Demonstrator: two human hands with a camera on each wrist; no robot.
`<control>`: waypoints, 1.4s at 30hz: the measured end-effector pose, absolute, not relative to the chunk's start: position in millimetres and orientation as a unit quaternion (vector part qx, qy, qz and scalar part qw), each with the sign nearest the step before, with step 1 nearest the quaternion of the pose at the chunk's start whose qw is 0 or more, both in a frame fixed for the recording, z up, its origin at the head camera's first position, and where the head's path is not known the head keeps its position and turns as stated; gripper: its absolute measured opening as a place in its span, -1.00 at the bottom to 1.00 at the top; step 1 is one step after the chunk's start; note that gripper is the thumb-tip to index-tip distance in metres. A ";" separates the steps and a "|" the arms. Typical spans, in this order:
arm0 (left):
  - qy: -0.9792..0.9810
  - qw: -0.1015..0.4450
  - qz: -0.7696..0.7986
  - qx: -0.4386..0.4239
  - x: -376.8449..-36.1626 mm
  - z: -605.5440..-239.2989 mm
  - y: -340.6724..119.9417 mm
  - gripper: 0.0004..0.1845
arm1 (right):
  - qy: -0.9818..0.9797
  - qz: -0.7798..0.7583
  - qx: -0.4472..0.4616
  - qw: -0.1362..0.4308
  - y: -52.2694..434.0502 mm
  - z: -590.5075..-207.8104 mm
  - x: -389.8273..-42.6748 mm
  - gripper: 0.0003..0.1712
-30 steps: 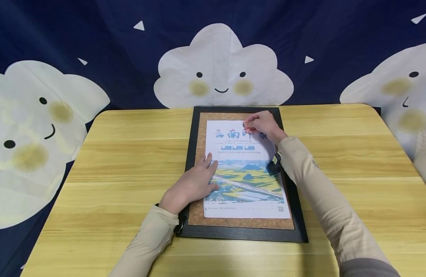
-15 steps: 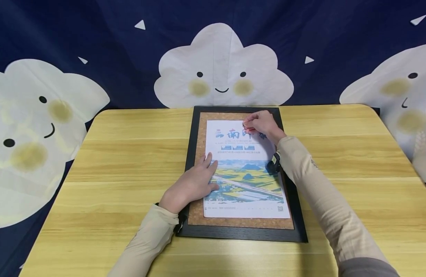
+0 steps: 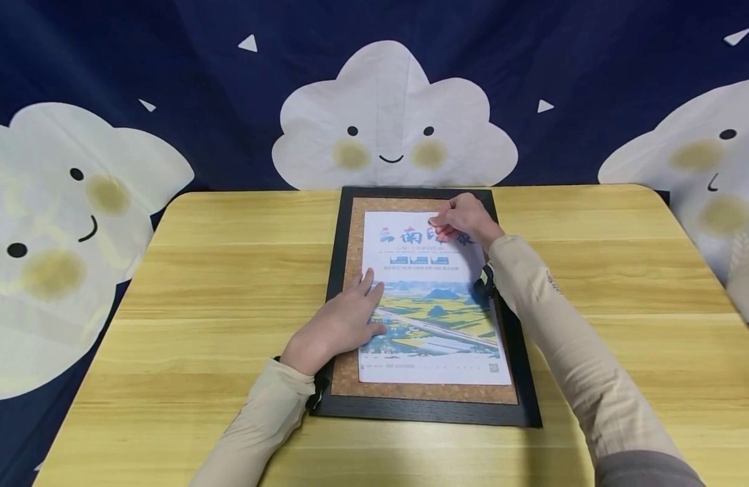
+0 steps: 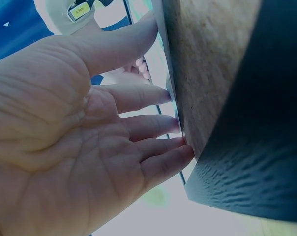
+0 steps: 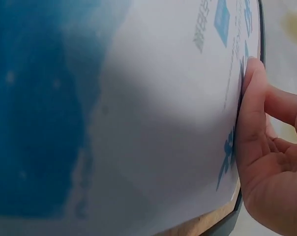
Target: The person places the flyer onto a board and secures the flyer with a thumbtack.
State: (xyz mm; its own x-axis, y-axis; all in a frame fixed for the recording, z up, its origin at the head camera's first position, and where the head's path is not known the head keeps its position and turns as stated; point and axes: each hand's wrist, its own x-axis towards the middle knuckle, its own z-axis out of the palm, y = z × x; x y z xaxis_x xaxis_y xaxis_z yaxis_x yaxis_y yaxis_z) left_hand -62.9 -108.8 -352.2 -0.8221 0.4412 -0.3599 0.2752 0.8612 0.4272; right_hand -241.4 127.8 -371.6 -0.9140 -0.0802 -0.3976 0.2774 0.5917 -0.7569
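A printed poster (image 3: 435,325) with a blue and yellow landscape lies on a black-framed cork board (image 3: 344,382). My left hand (image 3: 338,325) rests with spread fingers on the poster's left edge. In the left wrist view, the fingertips of my left hand (image 4: 104,132) touch the sheet beside bare cork. Near the poster's top edge, right of its middle, my right hand (image 3: 464,216) pinches a small pushpin, mostly hidden between thumb and index finger. The right wrist view shows my right hand (image 5: 274,147) low against the paper, its fingertips over the blue title characters.
The board lies on a wooden table (image 3: 228,270), its far end near the table's back edge. Behind hangs a dark blue cloth (image 3: 192,54) with white smiling clouds.
My right hand's fingers have shifted slightly right and more of the title shows beneath them. The left hand, poster and board stay in place.
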 end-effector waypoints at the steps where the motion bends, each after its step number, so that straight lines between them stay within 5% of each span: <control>1: 0.937 0.229 0.180 0.191 -62.9 -352.0 -109.1 -0.22 | 0.874 -0.441 0.054 0.197 127.2 -371.1 -241.6 -0.81; 17: 0.936 0.231 0.190 0.184 -60.1 -350.6 -111.7 -0.22 | 0.903 -0.385 0.037 0.189 119.9 -370.7 -239.7 -0.79; 28: 0.937 0.225 0.188 0.188 -60.5 -351.5 -112.0 -0.22 | 0.958 -0.226 -0.030 0.172 106.4 -365.8 -237.4 -0.41; 42: 0.937 0.221 0.186 0.195 -60.8 -351.3 -110.6 -0.23 | 0.953 -0.248 0.006 0.171 112.5 -367.6 -236.9 -0.53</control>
State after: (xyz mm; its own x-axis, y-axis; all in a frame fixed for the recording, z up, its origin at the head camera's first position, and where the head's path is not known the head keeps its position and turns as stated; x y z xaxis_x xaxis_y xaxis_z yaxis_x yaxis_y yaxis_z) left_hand -60.8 -110.6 -351.3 -0.8263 0.4485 -0.3407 0.2844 0.8544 0.4349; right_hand -236.9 112.5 -367.6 -0.9415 -0.0735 -0.3289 0.0964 0.8765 -0.4717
